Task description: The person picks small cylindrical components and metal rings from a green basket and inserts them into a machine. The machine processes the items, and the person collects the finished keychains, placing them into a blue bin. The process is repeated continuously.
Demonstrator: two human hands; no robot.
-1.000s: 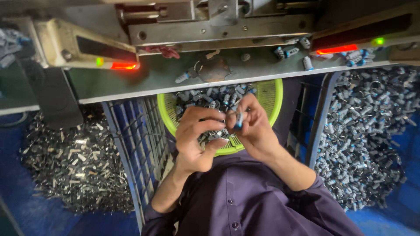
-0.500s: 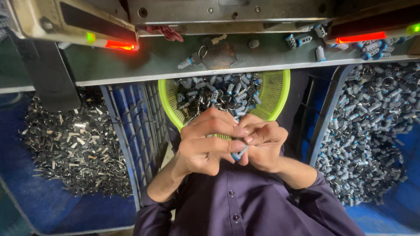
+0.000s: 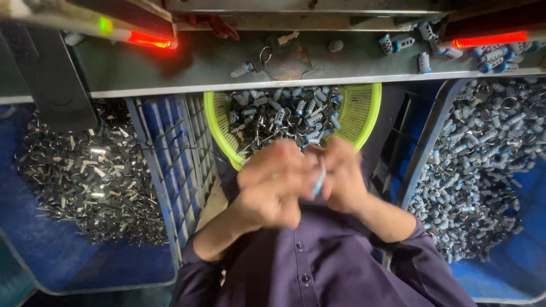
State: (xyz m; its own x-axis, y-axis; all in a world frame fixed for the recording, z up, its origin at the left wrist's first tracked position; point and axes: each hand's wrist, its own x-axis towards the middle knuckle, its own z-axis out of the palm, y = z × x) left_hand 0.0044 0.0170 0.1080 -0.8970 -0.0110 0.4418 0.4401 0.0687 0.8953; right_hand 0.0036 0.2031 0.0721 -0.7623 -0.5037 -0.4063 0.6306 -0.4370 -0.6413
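Note:
My left hand [image 3: 267, 190] and my right hand [image 3: 344, 182] are pressed together in front of my chest, both blurred by motion. Between their fingertips is a small pale blue-grey part [image 3: 319, 181], pinched from both sides. What else my left palm holds is hidden by the curled fingers. Just beyond the hands sits a yellow-green plastic basket [image 3: 364, 113] holding several small grey-and-blue parts with key rings [image 3: 284, 116]. My dark purple button shirt [image 3: 318, 261] fills the bottom of the view.
A blue bin on the left holds a pile of shiny metal clips [image 3: 85, 176]. On the right, a second blue bin holds a heap of grey-blue parts [image 3: 483, 165]. A grey machine ledge [image 3: 187, 65] with red lights [image 3: 149, 40] and loose parts runs above. A blue crate wall [image 3: 176, 153] stands beside the basket.
My hands have drawn back from over the basket toward my chest and stay joined on the small part. The view has tilted, so the machine ledge sits higher in the frame.

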